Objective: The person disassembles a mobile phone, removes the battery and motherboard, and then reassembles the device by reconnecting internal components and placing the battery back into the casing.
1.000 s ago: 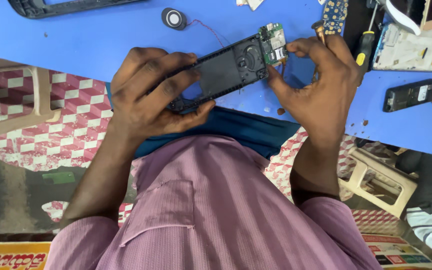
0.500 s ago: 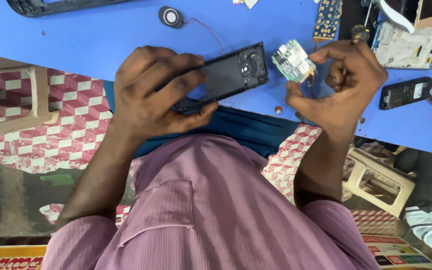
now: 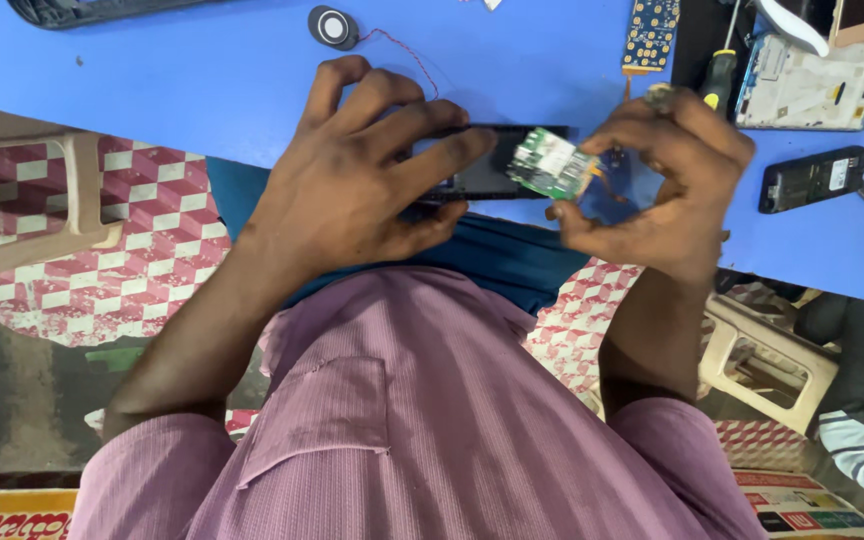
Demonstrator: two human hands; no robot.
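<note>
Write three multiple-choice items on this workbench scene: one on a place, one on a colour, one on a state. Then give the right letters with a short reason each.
1. Where does the round speaker lie?
A. on the table beyond the left hand
B. on the floor tiles
C. in the right hand

2. What colour is the tabletop?
A. red
B. blue
C. white

3. How does the small green circuit board stand to the black phone housing?
A. screwed flat inside it
B. lifted clear of it, pinched in the right hand
C. lying alone on the table

Answers:
1 A: the speaker rests on the table past the fingers of the left hand, its thin red wire trailing toward them.
2 B: the bare surface is plain blue.
3 B: the right hand pinches the board by its edges at the housing's end, while the left hand grips the housing.
</note>
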